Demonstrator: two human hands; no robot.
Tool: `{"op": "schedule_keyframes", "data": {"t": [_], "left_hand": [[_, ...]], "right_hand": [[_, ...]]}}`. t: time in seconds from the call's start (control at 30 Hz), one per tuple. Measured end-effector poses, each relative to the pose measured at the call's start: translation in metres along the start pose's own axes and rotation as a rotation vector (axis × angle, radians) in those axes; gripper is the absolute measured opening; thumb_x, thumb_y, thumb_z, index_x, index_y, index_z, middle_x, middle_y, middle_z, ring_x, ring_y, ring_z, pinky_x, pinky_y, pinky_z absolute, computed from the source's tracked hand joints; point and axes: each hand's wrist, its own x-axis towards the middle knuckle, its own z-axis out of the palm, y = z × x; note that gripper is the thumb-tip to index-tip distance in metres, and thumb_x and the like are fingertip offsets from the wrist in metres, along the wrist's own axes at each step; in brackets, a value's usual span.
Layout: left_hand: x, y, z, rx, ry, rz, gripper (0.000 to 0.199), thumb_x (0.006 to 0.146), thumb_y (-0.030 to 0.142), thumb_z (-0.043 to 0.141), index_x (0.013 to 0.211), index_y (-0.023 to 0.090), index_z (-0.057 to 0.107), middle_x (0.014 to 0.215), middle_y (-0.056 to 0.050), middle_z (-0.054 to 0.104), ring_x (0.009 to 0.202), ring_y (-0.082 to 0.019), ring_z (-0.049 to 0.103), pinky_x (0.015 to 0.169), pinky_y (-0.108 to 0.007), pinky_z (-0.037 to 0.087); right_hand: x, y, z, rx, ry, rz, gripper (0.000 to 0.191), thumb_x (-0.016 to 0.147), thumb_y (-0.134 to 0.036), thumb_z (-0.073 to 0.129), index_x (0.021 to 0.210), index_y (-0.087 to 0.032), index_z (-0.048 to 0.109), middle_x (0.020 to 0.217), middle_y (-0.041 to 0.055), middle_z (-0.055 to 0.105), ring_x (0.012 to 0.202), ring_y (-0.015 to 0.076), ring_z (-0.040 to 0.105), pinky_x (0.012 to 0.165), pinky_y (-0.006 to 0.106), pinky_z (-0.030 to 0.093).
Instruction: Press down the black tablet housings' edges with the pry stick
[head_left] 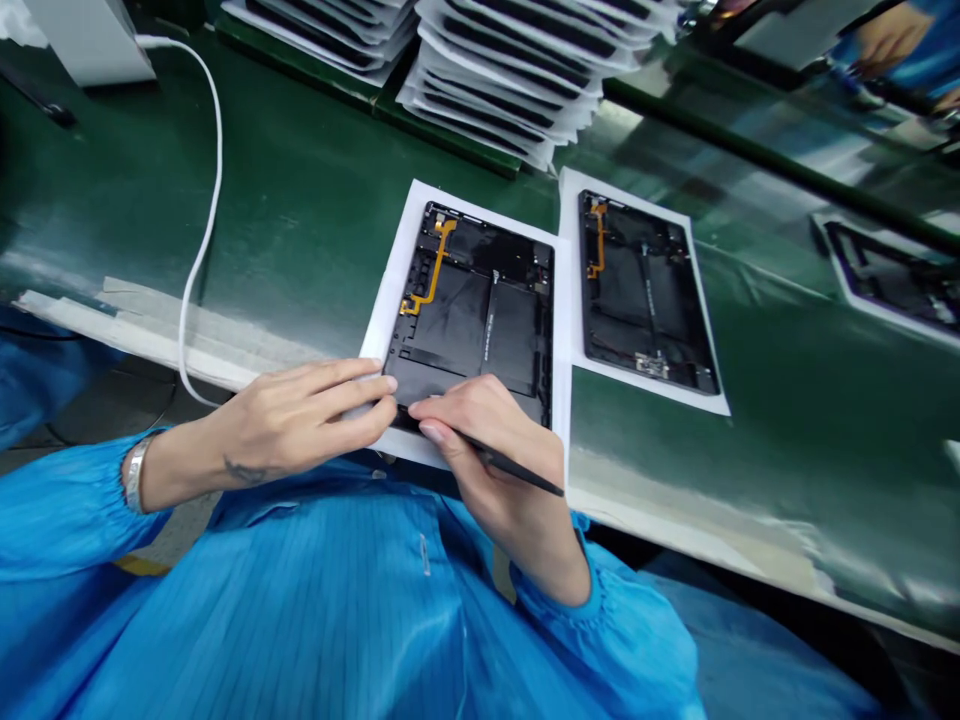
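Note:
A black tablet back housing [469, 310] lies on a white paper sheet [568, 300], with an orange flex cable [435, 265] running along its upper left. My left hand [300, 415] rests its extended fingertips on the housing's near left edge. My right hand [487, 450] grips a slim black spudger [517, 468], whose tip meets the housing's near left corner beside my left fingertips. The fingers of both hands hide that corner. Both of my sleeves are blue.
A second housing [645, 290] lies to the right on its own sheet, and a third [892, 275] lies farther right. Stacks of housings [510, 70] rise behind on the glossy green mat [300, 200]. A white cable [214, 170] runs from an adapter [90, 40].

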Motion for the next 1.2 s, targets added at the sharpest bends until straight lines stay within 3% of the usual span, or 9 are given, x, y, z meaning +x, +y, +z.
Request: {"op": "schedule_keyframes", "data": {"t": [0.23,0.4,0.5,0.67,0.77,0.87,1.0,1.13,1.2], "left_hand": [[0.016,0.003,-0.005,0.043,-0.068,0.002,0.029,0.1,0.01,0.048,0.123,0.018,0.065,0.114,-0.007,0.074,0.109,-0.024,0.068,0.088,-0.037,0.054],[0.029,0.004,0.0,-0.039,-0.037,0.058,0.03,0.101,0.005,0.039,0.109,0.012,0.067,0.107,-0.009,0.074,0.105,-0.021,0.067,0.088,-0.033,0.051],[0.035,0.007,0.005,-0.017,-0.015,0.064,0.027,0.101,0.009,0.042,0.112,0.012,0.066,0.096,-0.008,0.072,0.093,-0.02,0.067,0.082,-0.032,0.052],[0.04,0.009,0.008,0.025,-0.003,0.094,0.023,0.1,0.01,0.047,0.113,0.009,0.066,0.094,-0.009,0.071,0.088,-0.022,0.066,0.076,-0.035,0.052],[0.039,0.01,0.008,0.012,0.003,0.09,0.022,0.1,0.011,0.049,0.114,0.009,0.065,0.095,-0.009,0.071,0.089,-0.023,0.067,0.077,-0.036,0.053],[0.035,0.01,0.008,-0.028,0.023,0.06,0.022,0.099,0.009,0.049,0.116,0.008,0.064,0.096,-0.009,0.073,0.091,-0.024,0.068,0.079,-0.037,0.055],[0.026,0.01,0.008,-0.126,0.035,-0.004,0.025,0.099,0.004,0.043,0.113,0.008,0.063,0.108,-0.01,0.074,0.104,-0.022,0.069,0.091,-0.037,0.055],[0.014,0.009,0.007,-0.215,0.016,-0.027,0.018,0.103,0.021,0.049,0.113,0.012,0.061,0.124,-0.011,0.071,0.12,-0.023,0.066,0.103,-0.038,0.053],[0.006,0.008,0.008,-0.197,0.043,-0.007,0.015,0.1,0.027,0.058,0.108,0.014,0.062,0.127,-0.011,0.07,0.125,-0.025,0.063,0.105,-0.039,0.053]], "right_hand": [[-0.02,0.001,-0.022,-0.058,0.033,0.085,0.016,0.092,-0.004,0.061,0.095,-0.018,0.068,0.086,0.0025,0.071,0.082,0.0155,0.064,0.076,0.032,0.051],[-0.025,0.001,-0.019,-0.07,0.058,0.064,0.019,0.093,-0.003,0.059,0.099,-0.019,0.067,0.088,0.0024,0.07,0.087,0.0155,0.064,0.082,0.033,0.052],[-0.028,0.002,-0.017,-0.103,0.071,0.043,0.022,0.092,-0.002,0.06,0.104,-0.019,0.066,0.09,0.0022,0.07,0.09,0.015,0.063,0.085,0.032,0.052],[-0.033,-0.003,-0.016,-0.199,-0.032,-0.045,0.023,0.09,-0.001,0.061,0.108,-0.016,0.063,0.09,0.0044,0.068,0.088,0.0164,0.061,0.091,0.035,0.054],[-0.035,-0.005,-0.016,-0.206,-0.056,-0.049,0.024,0.09,-0.001,0.061,0.109,-0.014,0.063,0.09,0.0062,0.067,0.088,0.0176,0.06,0.088,0.036,0.055],[-0.035,-0.003,-0.015,-0.119,0.008,0.023,0.023,0.091,-0.001,0.059,0.108,-0.017,0.064,0.093,0.0052,0.068,0.091,0.0173,0.062,0.086,0.034,0.054],[-0.035,0.0,-0.014,-0.111,0.039,0.028,0.022,0.092,-0.002,0.058,0.107,-0.018,0.064,0.092,0.0036,0.068,0.089,0.0163,0.061,0.086,0.034,0.052],[-0.033,0.0,-0.015,-0.104,0.018,-0.013,0.013,0.1,-0.016,0.052,0.105,-0.019,0.064,0.094,0.0055,0.067,0.093,0.0189,0.061,0.092,0.039,0.052],[-0.031,0.001,-0.016,-0.084,0.048,-0.038,0.02,0.104,-0.025,0.044,0.104,-0.02,0.063,0.096,0.0075,0.066,0.098,0.0216,0.062,0.093,0.042,0.051]]}}
